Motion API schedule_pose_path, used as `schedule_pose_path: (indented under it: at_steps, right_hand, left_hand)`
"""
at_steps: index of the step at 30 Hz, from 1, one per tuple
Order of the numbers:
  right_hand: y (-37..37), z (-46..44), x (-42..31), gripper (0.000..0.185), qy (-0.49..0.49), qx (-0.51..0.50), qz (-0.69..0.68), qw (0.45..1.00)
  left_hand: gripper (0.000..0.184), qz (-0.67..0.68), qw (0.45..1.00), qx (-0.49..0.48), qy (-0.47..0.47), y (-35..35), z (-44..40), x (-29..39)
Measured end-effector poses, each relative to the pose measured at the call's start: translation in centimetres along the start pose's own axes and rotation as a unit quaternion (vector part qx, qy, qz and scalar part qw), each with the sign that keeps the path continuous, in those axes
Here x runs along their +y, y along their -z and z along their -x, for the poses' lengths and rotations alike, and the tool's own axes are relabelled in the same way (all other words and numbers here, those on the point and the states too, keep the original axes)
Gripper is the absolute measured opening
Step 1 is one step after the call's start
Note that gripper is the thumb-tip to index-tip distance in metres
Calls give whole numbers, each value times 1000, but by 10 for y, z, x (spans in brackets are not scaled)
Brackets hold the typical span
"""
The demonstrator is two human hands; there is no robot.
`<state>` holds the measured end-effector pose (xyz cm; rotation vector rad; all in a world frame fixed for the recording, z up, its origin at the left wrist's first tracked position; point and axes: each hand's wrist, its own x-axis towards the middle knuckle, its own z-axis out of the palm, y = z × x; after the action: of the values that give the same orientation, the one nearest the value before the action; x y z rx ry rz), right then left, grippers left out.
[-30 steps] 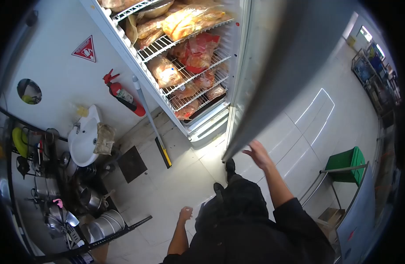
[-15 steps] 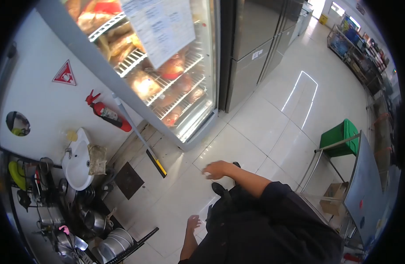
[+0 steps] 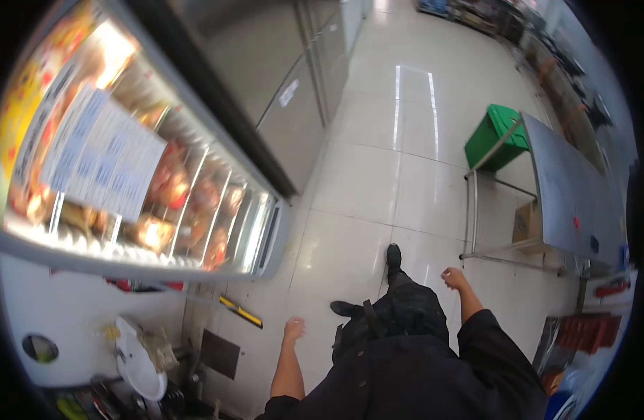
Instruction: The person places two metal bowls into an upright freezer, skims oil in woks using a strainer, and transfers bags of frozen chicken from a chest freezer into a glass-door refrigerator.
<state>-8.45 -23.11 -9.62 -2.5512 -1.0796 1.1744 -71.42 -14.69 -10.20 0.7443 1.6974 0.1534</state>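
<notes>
My left hand (image 3: 294,329) hangs low at my left side over the tiled floor (image 3: 336,245), loosely open with nothing seen in it. The yellow-and-black head of a floor squeegee (image 3: 241,311) is the thing nearest to it, apart from the hand. Out to my right, my right hand (image 3: 455,278) is held above the floor, its fingers relaxed and slightly curled, with nothing visible in them. Neither hand touches anything. My two dark shoes (image 3: 394,255) stand one ahead of the other.
A lit glass-door fridge (image 3: 269,262) with bagged food and a paper sheet (image 3: 105,154) stands left, beside steel cabinets (image 3: 287,105). At right are a metal table (image 3: 574,175), a green bin (image 3: 490,143) and a cardboard box (image 3: 526,224). A sink (image 3: 136,364) is lower left.
My view has turned and moved forward; the fridge looms larger at left. My right hand has swung from in front of me out to my right side. One foot has stepped ahead.
</notes>
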Motion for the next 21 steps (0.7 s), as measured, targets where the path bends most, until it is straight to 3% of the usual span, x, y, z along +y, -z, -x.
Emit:
schedule_pose_path:
  at_steps: [1, 3, 4, 5, 7, 10, 11, 12, 16, 19, 20, 21]
  right_hand:
    - [-5, 15, 6, 36, -57, -48, -84, 994]
    - [-22, 43, -2, 43, -134, -93, -327, 931]
    - [-82, 14, 28, 49, 85, -3, -265, 961]
    - [-65, 30, 8, 56, -19, -2, -179, 984]
    - [-36, 21, 15, 59, -27, -60, -308, 949]
    - [8, -33, 43, 62, 37, -188, -169, 967]
    - [37, -44, 38, 61, -50, -242, -210, 946]
    - [79, -45, 21, 57, -33, -247, -142, 958]
    - [126, -141, 43, 49, 119, -171, 53, 977]
    - [153, -188, 45, 37, 126, -62, -69, 988]
    - [160, -201, 44, 36, 156, -29, -66, 985]
    - [172, -214, 42, 38, 159, -64, -114, 979]
  left_hand:
    - [20, -13, 1000, -6, -13, -9, -8, 21]
    - [22, -47, 998, -22, -44, -39, -25, 68]
    - [23, -67, 995, -31, -60, -57, -28, 89]
    - [25, -86, 993, -38, -77, -75, -34, 109]
    - [28, -141, 983, -66, -96, -120, -42, 149]
    - [32, -205, 967, -118, -98, -193, -61, 203]
    - [33, -216, 964, -121, -92, -217, -58, 221]
    - [34, -202, 967, -128, -92, -239, -55, 239]
    - [37, -222, 958, -151, -97, -314, -62, 308]
    - [35, -313, 925, -131, -172, -343, -84, 350]
    - [34, -346, 896, -103, -260, -352, -107, 357]
    - [34, -374, 858, -72, -345, -356, -136, 357]
